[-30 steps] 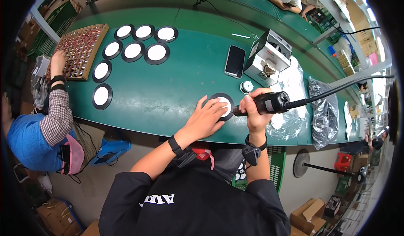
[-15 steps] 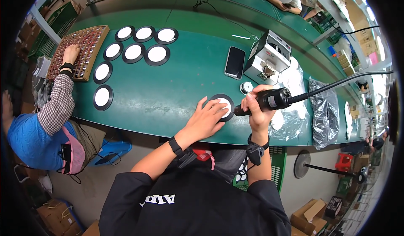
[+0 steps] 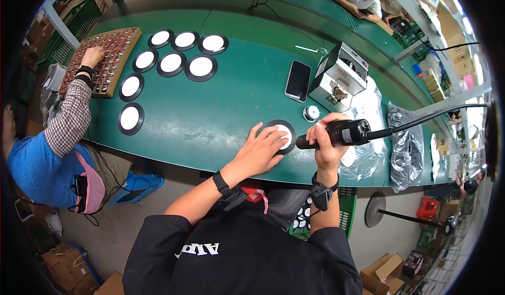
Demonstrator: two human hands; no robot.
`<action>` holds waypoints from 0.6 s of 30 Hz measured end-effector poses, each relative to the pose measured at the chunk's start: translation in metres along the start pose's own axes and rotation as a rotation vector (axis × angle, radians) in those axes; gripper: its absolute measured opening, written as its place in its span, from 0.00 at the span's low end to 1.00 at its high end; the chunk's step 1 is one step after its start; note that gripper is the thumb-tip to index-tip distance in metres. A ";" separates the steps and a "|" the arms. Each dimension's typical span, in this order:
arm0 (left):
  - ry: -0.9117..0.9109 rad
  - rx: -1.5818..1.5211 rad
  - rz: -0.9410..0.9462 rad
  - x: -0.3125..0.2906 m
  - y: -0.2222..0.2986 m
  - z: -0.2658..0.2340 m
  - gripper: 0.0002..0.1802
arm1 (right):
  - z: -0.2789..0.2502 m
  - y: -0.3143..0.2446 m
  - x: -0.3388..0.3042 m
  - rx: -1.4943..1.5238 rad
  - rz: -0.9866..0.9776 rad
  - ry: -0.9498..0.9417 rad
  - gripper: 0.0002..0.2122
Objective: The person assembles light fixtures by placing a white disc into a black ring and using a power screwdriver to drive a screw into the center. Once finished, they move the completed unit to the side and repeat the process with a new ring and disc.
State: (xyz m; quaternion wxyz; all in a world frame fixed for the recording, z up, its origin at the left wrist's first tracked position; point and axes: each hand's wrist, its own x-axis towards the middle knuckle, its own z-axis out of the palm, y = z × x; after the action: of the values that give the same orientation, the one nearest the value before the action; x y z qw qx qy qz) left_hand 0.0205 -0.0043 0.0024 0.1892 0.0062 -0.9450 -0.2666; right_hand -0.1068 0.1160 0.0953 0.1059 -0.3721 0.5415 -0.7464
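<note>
My left hand (image 3: 256,152) lies with spread fingers on a black-rimmed white disc (image 3: 288,136) near the table's front edge, covering its left part. In my right hand (image 3: 327,148) is a black electric screwdriver (image 3: 347,133), held nearly level, its cable running off to the right. The driver's tip points left at the disc's right side; whether it touches a screw is too small to tell. Just beyond my right hand stands a small white-and-silver spool (image 3: 311,113). Several similar discs (image 3: 200,67) lie in rows at the table's left part.
A phone (image 3: 298,80) lies beside a grey metal machine (image 3: 340,79). Clear plastic bags (image 3: 405,147) cover the table's right side. On the left, a co-worker's hand (image 3: 93,57) reaches into a divided box (image 3: 117,58). A green crate (image 3: 345,211) stands below the table edge.
The view has shifted slightly. My left hand stays on the disc and my right hand keeps the screwdriver beside it. The co-worker's hand moves slightly within the divided box.
</note>
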 end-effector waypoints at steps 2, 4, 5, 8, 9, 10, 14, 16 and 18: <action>-0.004 -0.005 0.000 0.001 0.000 0.001 0.26 | 0.000 0.005 0.001 0.026 0.009 -0.006 0.10; -0.006 -0.003 0.000 0.001 0.000 0.001 0.26 | 0.000 0.006 0.001 0.037 0.015 -0.006 0.09; -0.007 0.000 0.001 0.002 0.000 0.000 0.26 | 0.001 0.006 0.001 0.037 0.028 -0.018 0.09; -0.003 0.011 0.006 0.002 0.000 0.001 0.26 | 0.001 0.005 0.003 0.028 0.042 -0.045 0.09; -0.003 0.021 0.004 0.001 0.000 0.001 0.26 | 0.002 0.006 0.001 0.006 0.048 -0.050 0.09; -0.003 0.031 0.002 0.001 0.001 0.001 0.26 | 0.003 0.008 -0.001 -0.016 0.054 -0.056 0.10; -0.005 0.044 0.009 -0.001 0.001 0.003 0.27 | 0.004 0.010 -0.004 -0.046 0.055 -0.067 0.11; 0.009 0.040 0.004 0.000 0.005 0.006 0.27 | 0.001 0.011 -0.005 -0.051 0.050 -0.070 0.11; 0.024 0.033 -0.024 0.003 0.011 0.007 0.27 | -0.001 0.012 -0.007 -0.038 0.039 -0.039 0.11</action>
State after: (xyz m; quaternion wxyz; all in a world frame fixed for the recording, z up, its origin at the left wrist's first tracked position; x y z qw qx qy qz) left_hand 0.0164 0.0083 0.0033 0.1972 0.0238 -0.9468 -0.2532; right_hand -0.1052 0.1162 0.0818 0.1238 -0.3782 0.5606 -0.7262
